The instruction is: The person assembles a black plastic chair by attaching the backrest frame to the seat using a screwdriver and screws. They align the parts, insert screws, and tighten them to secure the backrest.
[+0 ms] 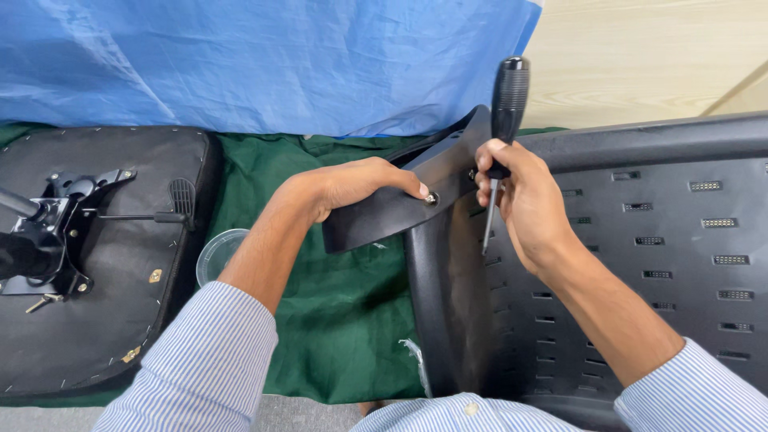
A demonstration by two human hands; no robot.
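From where I stood, two bare hands were at work, both in blue-and-white striped sleeves. The left hand [352, 186] lay over one black plastic armrest [400, 204], fingers wrapped around its upper edge and the thumb pressed just beside a single small bolt [431, 198] seated in the armrest's face. The armrest sat tilted against the left rim of one black chair back [664, 240], which lay flat with its rows of small slots facing up.

The right hand [520, 200] was clenched around one screwdriver [502, 136], gripping it low on the black ribbed handle where the handle met the shaft. The handle stood up above the fist and the thin metal shaft pointed down past the palm, its tip over the chair back's edge; I could not tell whether the tip touched anything.

To the left, well apart from the hands, one upturned black seat cushion [104, 320] carried one metal tilt mechanism [56, 232] with a lever. One clear plastic cup [218, 254] stood between the cushion and the left forearm. All rested on one green cloth [336, 320], with one blue tarp [256, 64] behind.
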